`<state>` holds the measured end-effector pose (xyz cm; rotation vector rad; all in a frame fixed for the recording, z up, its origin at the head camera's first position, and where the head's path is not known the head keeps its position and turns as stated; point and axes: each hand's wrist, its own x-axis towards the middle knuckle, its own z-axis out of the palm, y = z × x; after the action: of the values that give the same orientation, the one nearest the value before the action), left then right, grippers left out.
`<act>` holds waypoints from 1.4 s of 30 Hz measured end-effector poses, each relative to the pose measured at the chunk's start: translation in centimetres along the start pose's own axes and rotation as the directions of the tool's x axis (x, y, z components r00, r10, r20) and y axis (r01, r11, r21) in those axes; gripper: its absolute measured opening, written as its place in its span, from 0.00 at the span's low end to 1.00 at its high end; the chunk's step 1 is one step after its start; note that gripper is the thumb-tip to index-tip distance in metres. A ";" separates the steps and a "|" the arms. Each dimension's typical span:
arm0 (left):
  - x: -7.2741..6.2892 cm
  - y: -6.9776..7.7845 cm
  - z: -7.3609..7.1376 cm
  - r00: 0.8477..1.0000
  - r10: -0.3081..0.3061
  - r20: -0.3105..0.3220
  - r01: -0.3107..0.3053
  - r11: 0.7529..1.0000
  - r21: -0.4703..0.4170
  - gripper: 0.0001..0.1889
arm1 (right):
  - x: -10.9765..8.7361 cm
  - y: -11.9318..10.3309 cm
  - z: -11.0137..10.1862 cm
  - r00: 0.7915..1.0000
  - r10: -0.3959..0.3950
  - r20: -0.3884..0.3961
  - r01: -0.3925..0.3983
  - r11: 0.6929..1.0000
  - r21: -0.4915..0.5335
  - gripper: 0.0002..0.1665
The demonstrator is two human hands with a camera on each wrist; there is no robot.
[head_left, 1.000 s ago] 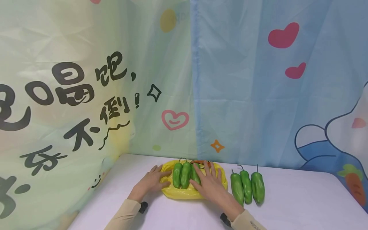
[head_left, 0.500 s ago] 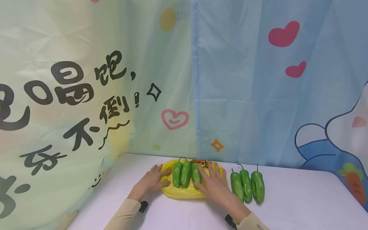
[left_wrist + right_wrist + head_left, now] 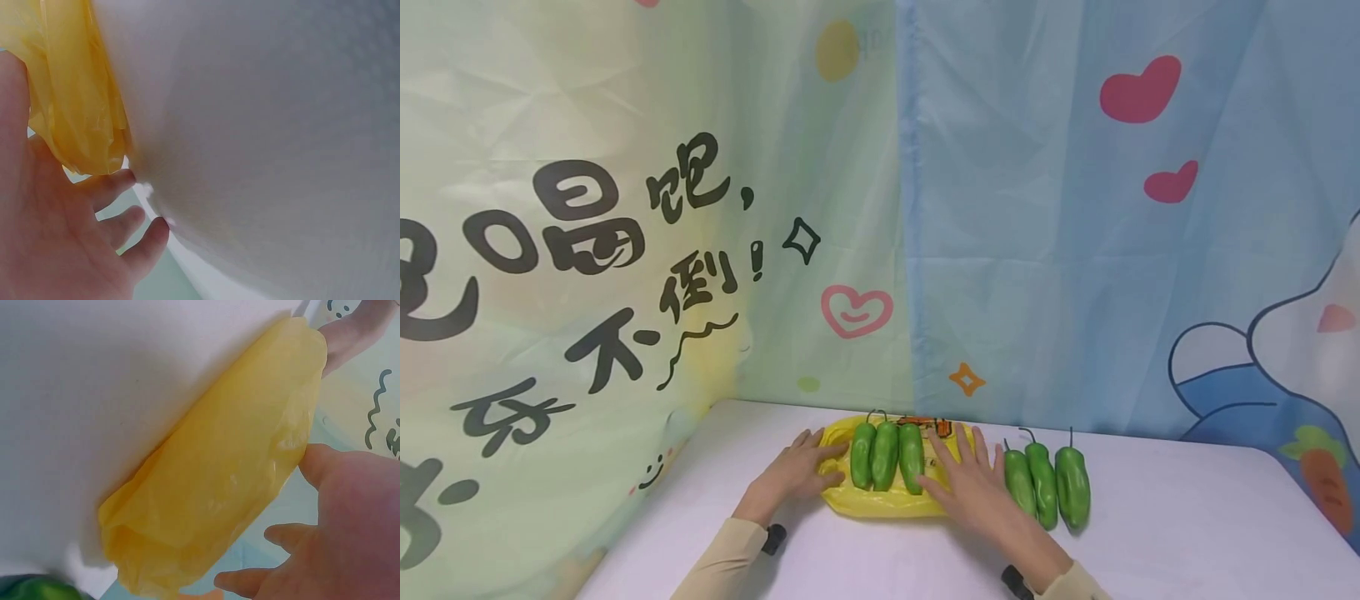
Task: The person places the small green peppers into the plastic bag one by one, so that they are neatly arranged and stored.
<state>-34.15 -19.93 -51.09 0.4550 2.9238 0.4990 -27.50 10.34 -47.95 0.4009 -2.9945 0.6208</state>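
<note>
A yellow plastic bag lies on the table with its mouth spread wide. Side by side in it are three green peppers, stems toward the back. My left hand is at the bag's left edge, fingers loosely spread; in the left wrist view the bag overlaps the fingers. Over the right side of the bag, my right hand spreads its fingers, the thumb near the rightmost pepper. The right wrist view shows the thumb at the edge of the bag.
Three more green peppers lie in a row on the white table, just right of the bag; my right hand partly covers the leftmost. A printed cloth backdrop rises behind and left of the table.
My right hand has drawn away to the right from over the rightmost pepper in the bag, uncovering it and part of the bag's print. The left hand has stayed in place.
</note>
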 end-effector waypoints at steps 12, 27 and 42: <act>-0.1 0.1 0.0 1.000 -0.003 0.001 0.003 1.000 0.001 0.29 | -0.6 1.2 -1.1 1.000 0.018 0.012 -0.017 1.000 -0.025 0.43; -0.2 0.5 -0.3 1.000 0.004 0.002 -0.004 1.000 -0.001 0.29 | -1.7 2.8 -1.5 0.999 0.036 0.035 -0.035 0.999 -0.022 0.44; -0.3 0.4 -0.3 1.000 0.008 0.001 -0.008 1.000 0.003 0.29 | -2.6 4.1 -2.2 0.998 0.062 0.025 -0.061 0.998 -0.028 0.42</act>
<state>-33.82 -19.78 -50.68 0.4678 2.9228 0.4954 -26.03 15.51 -47.77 0.3183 -3.0469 0.5832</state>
